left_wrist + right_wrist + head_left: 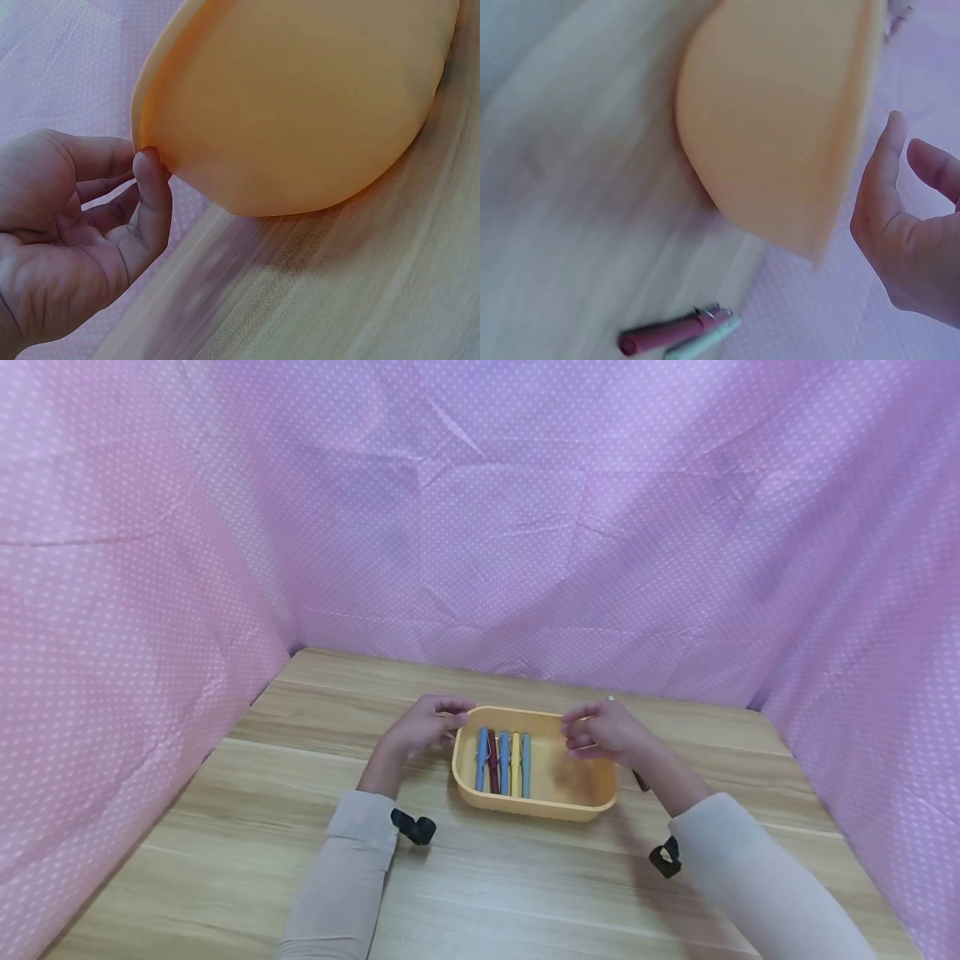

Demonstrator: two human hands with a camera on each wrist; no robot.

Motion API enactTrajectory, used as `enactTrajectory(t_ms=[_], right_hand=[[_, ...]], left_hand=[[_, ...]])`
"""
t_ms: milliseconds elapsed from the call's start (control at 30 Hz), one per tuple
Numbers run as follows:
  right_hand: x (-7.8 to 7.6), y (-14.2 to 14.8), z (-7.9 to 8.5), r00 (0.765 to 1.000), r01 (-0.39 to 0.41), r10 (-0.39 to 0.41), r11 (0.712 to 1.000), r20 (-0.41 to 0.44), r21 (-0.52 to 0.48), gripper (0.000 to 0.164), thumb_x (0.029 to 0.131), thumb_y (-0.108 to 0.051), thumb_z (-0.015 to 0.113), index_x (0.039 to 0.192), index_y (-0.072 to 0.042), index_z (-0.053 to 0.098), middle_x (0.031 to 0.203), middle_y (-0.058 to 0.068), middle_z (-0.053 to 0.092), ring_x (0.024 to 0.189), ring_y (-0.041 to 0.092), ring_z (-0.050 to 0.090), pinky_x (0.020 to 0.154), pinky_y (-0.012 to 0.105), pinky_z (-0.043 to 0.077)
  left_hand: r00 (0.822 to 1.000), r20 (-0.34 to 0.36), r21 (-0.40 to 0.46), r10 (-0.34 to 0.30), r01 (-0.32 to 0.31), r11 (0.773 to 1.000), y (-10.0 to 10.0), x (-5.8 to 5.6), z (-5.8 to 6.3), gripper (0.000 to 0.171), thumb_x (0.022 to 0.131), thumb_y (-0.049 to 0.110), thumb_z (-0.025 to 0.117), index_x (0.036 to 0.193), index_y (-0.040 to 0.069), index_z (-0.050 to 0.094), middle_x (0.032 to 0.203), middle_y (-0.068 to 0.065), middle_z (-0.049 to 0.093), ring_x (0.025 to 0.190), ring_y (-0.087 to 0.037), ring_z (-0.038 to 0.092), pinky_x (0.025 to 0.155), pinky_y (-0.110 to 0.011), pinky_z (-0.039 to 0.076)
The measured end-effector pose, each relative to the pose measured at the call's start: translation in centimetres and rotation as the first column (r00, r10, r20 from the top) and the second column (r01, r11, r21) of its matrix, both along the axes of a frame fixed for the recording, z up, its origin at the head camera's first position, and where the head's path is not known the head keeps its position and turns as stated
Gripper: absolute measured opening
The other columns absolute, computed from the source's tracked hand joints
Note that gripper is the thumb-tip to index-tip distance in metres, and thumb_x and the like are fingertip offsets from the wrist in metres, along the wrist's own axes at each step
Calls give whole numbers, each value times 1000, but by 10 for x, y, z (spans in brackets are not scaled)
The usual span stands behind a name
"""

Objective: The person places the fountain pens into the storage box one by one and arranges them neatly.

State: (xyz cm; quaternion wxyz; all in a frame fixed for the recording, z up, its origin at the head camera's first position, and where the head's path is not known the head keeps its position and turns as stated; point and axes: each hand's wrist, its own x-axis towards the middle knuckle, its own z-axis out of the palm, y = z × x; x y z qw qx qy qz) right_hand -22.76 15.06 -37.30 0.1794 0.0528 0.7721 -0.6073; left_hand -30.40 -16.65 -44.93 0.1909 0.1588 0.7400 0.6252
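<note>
A yellow-orange plastic basket (536, 810) stands on the table. Several capped pens lie side by side in its left half: a blue pen (481, 760), a dark red pen (492, 762), another blue one, a yellow pen (515, 766) and a grey-green pen (526, 766). At the basket's left end, my left hand (423, 725) pinches the rim (136, 112) between thumb and fingers. My right hand (607, 731) hovers over the far right corner, fingers loosely bent, with nothing visible in them; the right wrist view shows it apart from the rim.
Right of the basket, a dark red pen (667, 334) and a pale mint pen (705, 339) lie on the wooden table (480, 893). My right forearm partly covers that spot in the head view. Pink dotted cloth (480, 527) hangs around the back and sides.
</note>
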Motion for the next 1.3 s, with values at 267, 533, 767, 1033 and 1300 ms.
enactTrajectory(t_ms=[267,533,767,1033,1300], right_hand=[[-2,15,25,1000,2,-2,1000,0,13,44,101,-1,58,139,12,41,109,11,57,86,17,62,85,30,61],[-10,35,39,998,41,-38,997,-41,67,41,101,-2,58,137,11,45,100,5,61,86,16,63,84,28,61],[-19,57,42,995,86,-82,993,-52,84,43,102,-3,56,141,11,43,96,0,63,88,14,64,88,30,60],[-26,78,41,993,107,-98,984,-71,142,48,102,-8,59,145,9,42,105,-4,64,96,16,65,91,31,59],[-31,92,30,993,83,-61,970,-101,229,47,103,-9,58,144,10,43,106,-1,63,97,19,63,90,32,59]], left_hand=[[1000,-1,2,-11,11,1000,-1,-2,0,34,103,13,63,136,5,64,133,-15,64,100,-26,69,77,-33,61],[1000,-7,3,-8,8,1000,-2,-4,1,34,103,14,63,135,5,64,132,-16,65,98,-27,69,76,-33,61],[1000,16,4,-2,2,1000,-2,-6,1,32,103,12,62,134,7,65,132,-14,65,100,-26,69,77,-33,61],[1000,12,2,-6,6,1000,-2,-8,1,33,103,12,62,135,6,64,132,-14,65,102,-27,69,78,-34,62],[1000,9,7,-4,4,1000,-2,-5,2,33,103,11,62,135,6,64,132,-14,65,98,-25,69,77,-33,61]])
